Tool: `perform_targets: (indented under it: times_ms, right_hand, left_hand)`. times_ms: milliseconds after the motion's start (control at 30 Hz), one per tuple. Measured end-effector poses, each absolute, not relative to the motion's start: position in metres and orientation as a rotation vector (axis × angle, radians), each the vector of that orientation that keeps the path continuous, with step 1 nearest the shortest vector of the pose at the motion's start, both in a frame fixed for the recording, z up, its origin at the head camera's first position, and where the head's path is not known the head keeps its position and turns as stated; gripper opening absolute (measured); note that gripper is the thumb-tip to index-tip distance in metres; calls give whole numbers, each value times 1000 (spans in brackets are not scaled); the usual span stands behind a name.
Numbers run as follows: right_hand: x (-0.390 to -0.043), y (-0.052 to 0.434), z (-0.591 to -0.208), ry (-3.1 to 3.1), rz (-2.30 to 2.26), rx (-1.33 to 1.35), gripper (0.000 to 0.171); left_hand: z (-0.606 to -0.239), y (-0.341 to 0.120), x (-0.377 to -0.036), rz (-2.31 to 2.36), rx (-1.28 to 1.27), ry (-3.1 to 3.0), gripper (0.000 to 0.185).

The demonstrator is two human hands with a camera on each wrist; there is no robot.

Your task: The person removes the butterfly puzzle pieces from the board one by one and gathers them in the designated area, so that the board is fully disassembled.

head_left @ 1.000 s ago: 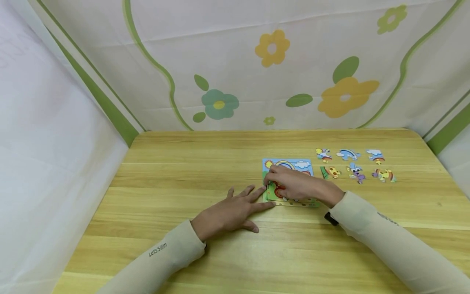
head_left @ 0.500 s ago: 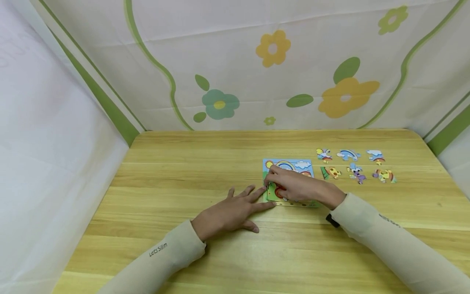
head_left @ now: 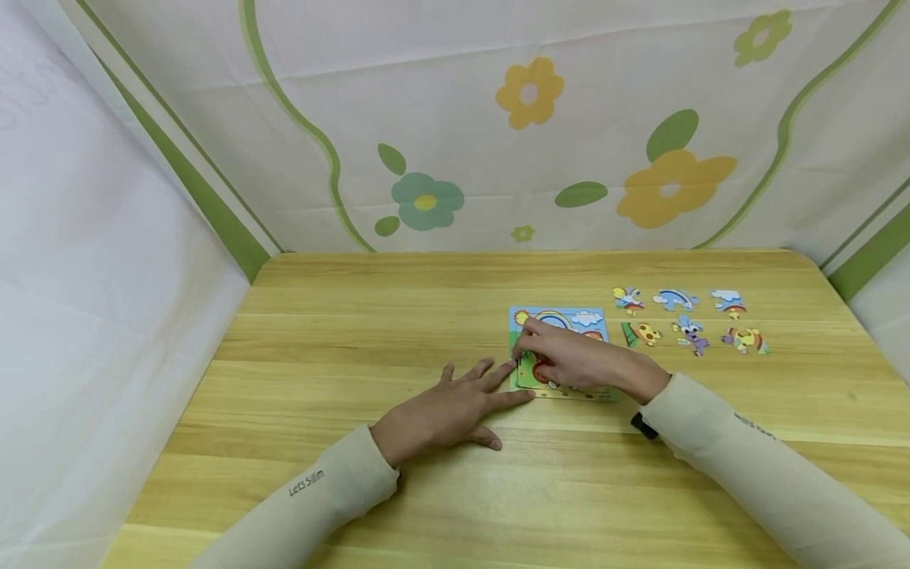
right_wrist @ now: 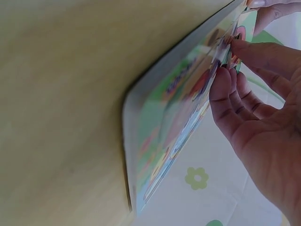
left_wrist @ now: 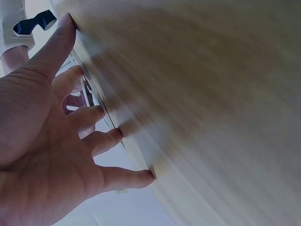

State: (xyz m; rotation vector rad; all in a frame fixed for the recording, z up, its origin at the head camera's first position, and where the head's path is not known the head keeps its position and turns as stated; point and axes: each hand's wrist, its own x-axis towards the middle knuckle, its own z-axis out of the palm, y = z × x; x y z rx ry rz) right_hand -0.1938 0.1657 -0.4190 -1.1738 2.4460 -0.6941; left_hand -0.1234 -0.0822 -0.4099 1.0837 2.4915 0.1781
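Nothing has visibly shifted over the last second: on the worktop (head_left: 341,356), the left hand (head_left: 451,407), fingers spread, touches the puzzle board (head_left: 569,395); the right hand (head_left: 569,356) apparently pinches a puzzle piece (right_wrist: 229,57) there, probably unsettled. Loose pieces (head_left: 688,336) lie rightward.

Puzzle board (head_left: 558,318) | sun, rainbow, cloud print; green lower edge | flat on wooden table (head_left: 341,332) | partly hidden
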Motion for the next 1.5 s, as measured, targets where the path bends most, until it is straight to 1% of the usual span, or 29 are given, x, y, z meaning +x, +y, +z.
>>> perform_targets:
  times_ms: [967,1500]
  right_hand:
    - [-194,165,-419,2505,-649,-1194,31]
    - [-189,172,-417,2552,-652,-1157,29]
  left_hand:
    - [-410,-84,-124,173,1083,2494,80]
    - [-408,-83,-123,156,1094,2495,79]
